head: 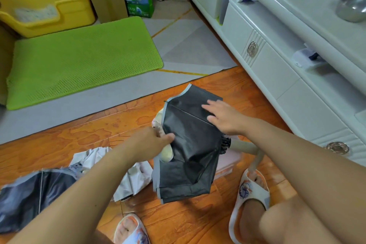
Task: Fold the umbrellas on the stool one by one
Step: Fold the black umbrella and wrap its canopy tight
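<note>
Umbrella: held between both hands, above the floor. Left hand pinches the canopy edge; right hand lies flat on the fabric, fingers straight. Fabric looks light, limp, slippery; ribs stiff. Best grasped along a rib.

I counted two umbrellas: a black umbrella over the stool, and a grey umbrella on the floor. Two slippers and two hands showed.
</note>
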### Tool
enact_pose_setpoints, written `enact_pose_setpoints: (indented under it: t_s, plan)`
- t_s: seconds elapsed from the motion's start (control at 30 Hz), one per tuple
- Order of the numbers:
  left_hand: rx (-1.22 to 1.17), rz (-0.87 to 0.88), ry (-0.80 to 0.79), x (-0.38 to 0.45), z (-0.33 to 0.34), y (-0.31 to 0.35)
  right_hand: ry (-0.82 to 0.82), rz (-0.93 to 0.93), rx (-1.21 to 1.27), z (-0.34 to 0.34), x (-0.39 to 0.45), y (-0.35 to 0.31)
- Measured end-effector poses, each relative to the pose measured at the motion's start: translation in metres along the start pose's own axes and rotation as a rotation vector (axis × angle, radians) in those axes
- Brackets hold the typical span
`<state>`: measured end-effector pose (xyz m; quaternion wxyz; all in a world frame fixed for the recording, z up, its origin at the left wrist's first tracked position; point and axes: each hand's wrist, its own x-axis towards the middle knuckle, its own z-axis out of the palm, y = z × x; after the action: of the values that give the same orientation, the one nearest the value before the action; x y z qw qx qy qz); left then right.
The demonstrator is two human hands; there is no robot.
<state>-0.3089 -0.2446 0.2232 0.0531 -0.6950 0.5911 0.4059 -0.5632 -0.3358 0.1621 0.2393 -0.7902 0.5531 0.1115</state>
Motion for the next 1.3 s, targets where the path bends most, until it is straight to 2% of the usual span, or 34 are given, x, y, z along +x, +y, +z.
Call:
enact_pose_setpoints:
  t_s: [0.07, 0.13, 0.17, 0.23, 0.3, 0.37, 0.43, 0.53, 0.6, 0.67, 0.8, 0.9, 0.97, 1.1, 1.17, 1.3]
  plan:
    - [0.037, 0.010, -0.074, -0.009, 0.012, 0.000, 0.216, 0.054, 0.134, -0.007, -0.009, 0.002]
    - [0.048, 0.038, -0.053, -0.011, 0.027, -0.005, 0.452, 0.095, 0.328, -0.018, -0.026, -0.008]
    - [0.046, 0.040, -0.028, -0.012, 0.035, -0.008, 0.487, 0.120, 0.400, -0.020, -0.038, -0.016]
    - [0.056, 0.035, 0.043, -0.017, 0.046, -0.010, 0.362, 0.163, 0.413, -0.013, -0.066, -0.033]
    - [0.066, 0.059, 0.151, -0.022, 0.054, -0.010, 0.163, 0.143, 0.349, 0.003, -0.093, -0.049]
    - [0.041, 0.111, 0.253, -0.023, 0.056, -0.010, 0.048, 0.114, 0.286, 0.018, -0.109, -0.056]
    - [-0.058, 0.138, 0.302, -0.026, 0.053, -0.009, 0.018, 0.116, 0.284, 0.023, -0.116, -0.055]
    - [-0.402, 0.165, 0.348, -0.035, 0.044, -0.004, 0.063, 0.120, 0.286, 0.020, -0.118, -0.046]
    - [-0.537, 0.172, 0.385, -0.040, 0.040, -0.003, 0.107, 0.101, 0.299, 0.018, -0.120, -0.043]
    - [-0.413, 0.195, 0.400, -0.042, 0.045, -0.004, 0.123, 0.062, 0.298, 0.020, -0.121, -0.045]
    - [0.062, 0.188, 0.500, -0.038, 0.075, -0.011, 0.069, -0.019, 0.266, 0.026, -0.124, -0.056]
    - [0.100, 0.218, 0.518, -0.030, 0.079, -0.017, 0.058, -0.057, 0.285, 0.021, -0.127, -0.063]
    - [-0.029, 0.230, 0.502, -0.031, 0.072, -0.018, 0.035, -0.045, 0.276, 0.008, -0.133, -0.064]
    - [-0.549, 0.197, 0.384, -0.042, 0.053, -0.012, -0.055, 0.069, 0.252, -0.019, -0.154, -0.054]
    - [-0.694, 0.222, 0.366, -0.047, 0.044, -0.010, -0.056, 0.108, 0.236, -0.016, -0.161, -0.050]
    - [-0.803, 0.349, 0.328, -0.049, 0.026, -0.010, 0.170, 0.184, 0.368, 0.005, -0.155, -0.060]
